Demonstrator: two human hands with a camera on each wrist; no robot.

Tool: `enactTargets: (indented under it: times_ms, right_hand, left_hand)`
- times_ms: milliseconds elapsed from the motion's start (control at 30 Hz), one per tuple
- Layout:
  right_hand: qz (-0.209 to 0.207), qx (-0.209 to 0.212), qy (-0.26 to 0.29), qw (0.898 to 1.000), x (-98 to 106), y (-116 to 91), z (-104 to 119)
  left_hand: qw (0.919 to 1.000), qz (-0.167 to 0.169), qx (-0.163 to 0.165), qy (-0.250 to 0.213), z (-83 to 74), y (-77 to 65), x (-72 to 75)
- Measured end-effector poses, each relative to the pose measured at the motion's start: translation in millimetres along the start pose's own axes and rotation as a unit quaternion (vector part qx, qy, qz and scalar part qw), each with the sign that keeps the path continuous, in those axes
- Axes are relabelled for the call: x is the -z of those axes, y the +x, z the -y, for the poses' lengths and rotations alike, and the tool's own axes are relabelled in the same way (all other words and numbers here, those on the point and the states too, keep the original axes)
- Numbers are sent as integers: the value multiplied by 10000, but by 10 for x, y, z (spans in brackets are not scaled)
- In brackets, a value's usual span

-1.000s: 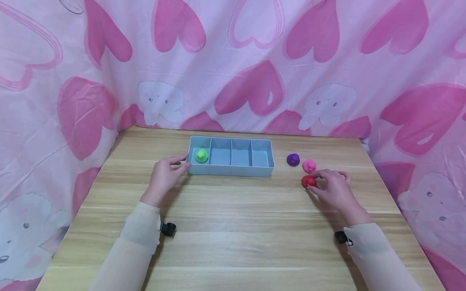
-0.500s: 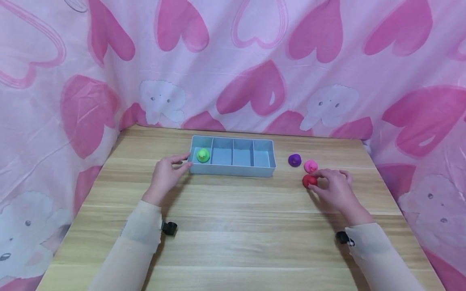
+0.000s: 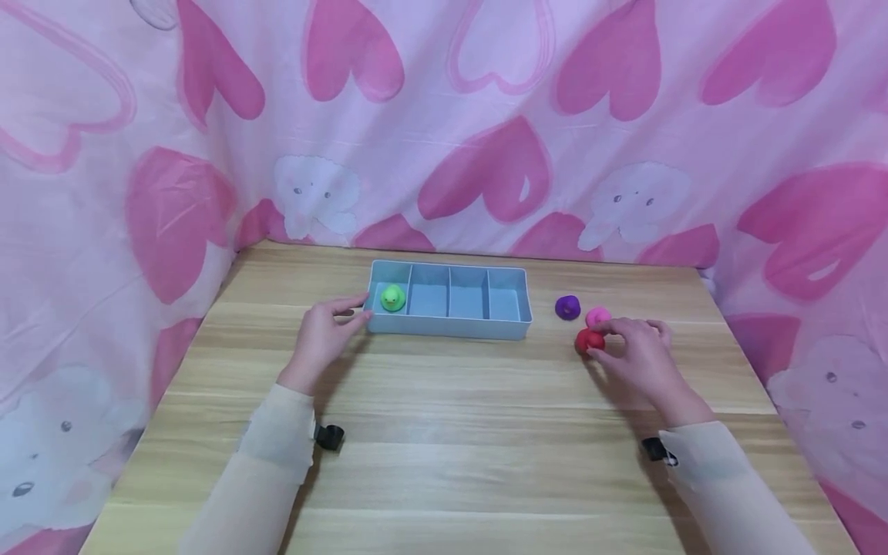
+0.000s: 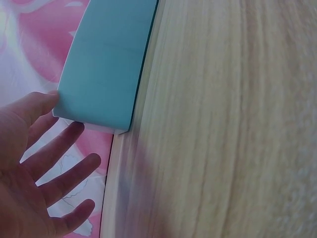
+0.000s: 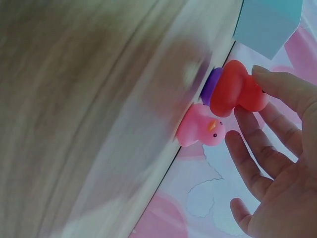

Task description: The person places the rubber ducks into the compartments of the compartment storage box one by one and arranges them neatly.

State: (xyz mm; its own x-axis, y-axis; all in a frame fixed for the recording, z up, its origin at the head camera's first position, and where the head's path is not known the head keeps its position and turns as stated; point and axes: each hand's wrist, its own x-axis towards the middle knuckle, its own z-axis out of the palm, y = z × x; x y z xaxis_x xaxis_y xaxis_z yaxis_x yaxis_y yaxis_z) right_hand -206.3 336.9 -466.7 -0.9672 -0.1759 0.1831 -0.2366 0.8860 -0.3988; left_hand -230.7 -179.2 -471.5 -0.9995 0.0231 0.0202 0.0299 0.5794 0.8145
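My right hand [image 3: 640, 358] pinches a red rubber duck [image 5: 232, 89] between thumb and fingers, just above the wooden table. Close behind it a pink rubber duck [image 5: 195, 126] sits on the table, partly covered by the red duck and fingers in the head view. A purple rubber duck [image 3: 567, 307] stands farther back to the left. My left hand [image 3: 322, 339] touches the left end of a blue-grey four-section box [image 3: 447, 327], its fingers spread and fairly straight. Inside the leftmost section sits a green rubber duck [image 3: 392, 297].
The wooden table [image 3: 451, 432] reaches back to a pink heart-patterned curtain [image 3: 375, 177], which also hangs along both sides. Small black devices [image 3: 329, 437] are strapped at both sleeve cuffs. The box's other three sections show bare floors.
The red duck has risen slightly and shifted a little left in my right hand's pinch. My left hand stays at the box's end. The whole head view has drifted slightly.
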Motion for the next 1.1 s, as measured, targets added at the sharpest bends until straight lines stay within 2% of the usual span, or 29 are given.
enactTargets:
  times_ms: [333,633,933,1100]
  right_hand:
    - [-142,127,45,9998,-1,82,103]
    - [31,-205,202,9996,43,132,196]
    - [-303,282,272,9988,40,210,301]
    - [-318,369,349,9982,66,291,378]
  left_hand:
    - [10000,-81,14,20,29,-21,25]
    - [10000,-40,23,69,-1,-20,15]
    - [10000,-33,-1,45,10,-8,-4]
    - [10000,-46,-12,4,9,0,-12]
